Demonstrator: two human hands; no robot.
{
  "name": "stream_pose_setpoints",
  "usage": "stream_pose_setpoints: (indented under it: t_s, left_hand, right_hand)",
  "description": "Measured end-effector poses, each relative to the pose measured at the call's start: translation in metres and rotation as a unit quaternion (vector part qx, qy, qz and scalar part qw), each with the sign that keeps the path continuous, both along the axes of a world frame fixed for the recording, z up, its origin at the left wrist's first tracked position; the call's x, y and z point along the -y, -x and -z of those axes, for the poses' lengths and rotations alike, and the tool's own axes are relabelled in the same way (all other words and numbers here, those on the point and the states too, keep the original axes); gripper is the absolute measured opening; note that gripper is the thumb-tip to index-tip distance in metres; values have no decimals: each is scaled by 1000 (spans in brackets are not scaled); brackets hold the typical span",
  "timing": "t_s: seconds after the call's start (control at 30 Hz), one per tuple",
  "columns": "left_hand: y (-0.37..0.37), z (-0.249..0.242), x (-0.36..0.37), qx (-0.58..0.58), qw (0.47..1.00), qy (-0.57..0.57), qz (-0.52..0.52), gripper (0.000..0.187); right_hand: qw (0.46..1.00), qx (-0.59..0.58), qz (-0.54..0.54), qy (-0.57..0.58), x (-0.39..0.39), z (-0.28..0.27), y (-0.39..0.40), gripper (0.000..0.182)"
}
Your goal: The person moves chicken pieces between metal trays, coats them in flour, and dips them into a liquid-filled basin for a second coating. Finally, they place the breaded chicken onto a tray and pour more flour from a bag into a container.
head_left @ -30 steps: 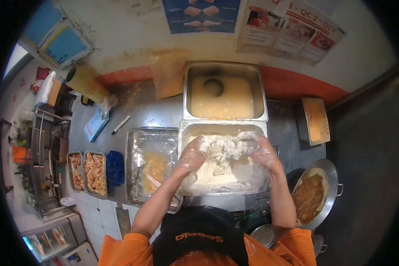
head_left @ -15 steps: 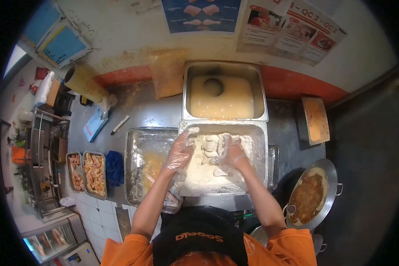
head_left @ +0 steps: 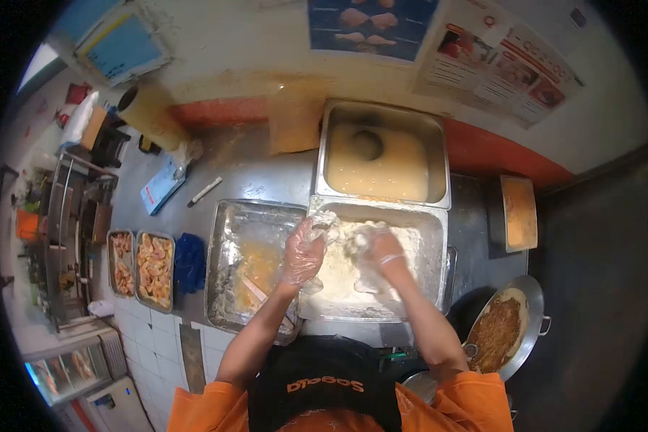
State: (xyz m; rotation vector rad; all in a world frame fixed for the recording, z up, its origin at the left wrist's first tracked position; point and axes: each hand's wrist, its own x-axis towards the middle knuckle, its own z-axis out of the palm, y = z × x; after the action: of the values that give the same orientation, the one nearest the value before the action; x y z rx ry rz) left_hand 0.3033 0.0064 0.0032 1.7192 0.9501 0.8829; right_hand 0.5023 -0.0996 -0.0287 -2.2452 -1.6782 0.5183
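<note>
Both my hands are in clear plastic gloves over a metal pan of white flour. My left hand is at the pan's left side, its fingers closed on a lumpy flour-coated piece, probably chicken. My right hand is low over the flour, smeared by motion. Whether it grips anything cannot be made out. A floured lump lies below it in the pan. Left of the flour stands a wet metal tray with yellowish liquid and a long pale utensil.
Behind the flour, a deep pan holds pale liquid with a dark round thing in it. At right are a wok with browned contents and an orange-brown container. Trays of raw chicken, a blue bag and a marker are left.
My view has shifted and tilted slightly. The white-coated piece at my left fingertips shows more clearly. My right hand now moves fast over the flour, and the floured lumps near it look disturbed.
</note>
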Motion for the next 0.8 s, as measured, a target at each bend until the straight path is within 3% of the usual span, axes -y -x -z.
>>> stream_pose_setpoints:
  t_s: [0.1,0.2,0.3,0.33,0.43,0.53,0.63,0.73,0.8]
  left_hand:
    - [-4,-4,0,-17,994,99,34,41]
    - [-18,-42,-10,-116,968,119,188,51]
    - [-56,-10,-11,-264,903,-31,337,58]
    - [-71,-21,-8,-284,878,-44,383,63]
    - [-115,-33,17,-378,785,-47,488,64]
    - [-130,-22,43,-512,692,-172,479,56]
    - [-134,33,65,-452,768,-367,267,52]
    - [-132,32,53,-476,770,-159,394,33]
    - [-123,19,43,-542,713,-154,416,32]
  right_hand:
    - [939,-127,126,293,0,-60,-36,45]
    - [925,-275,208,163,33,-89,-56,39]
    - [813,-518,258,-65,75,-43,-85,47]
    - [800,-524,281,-77,77,-46,-91,56]
    - [728,-627,232,-153,62,-118,-87,54]
    - [783,-560,192,-192,37,-142,-110,49]
    - [810,-515,179,-217,-6,-136,-143,45]
    - [941,-314,104,-67,-57,-118,-169,47]
    - [993,-108,-35,43,-91,-41,-211,46]
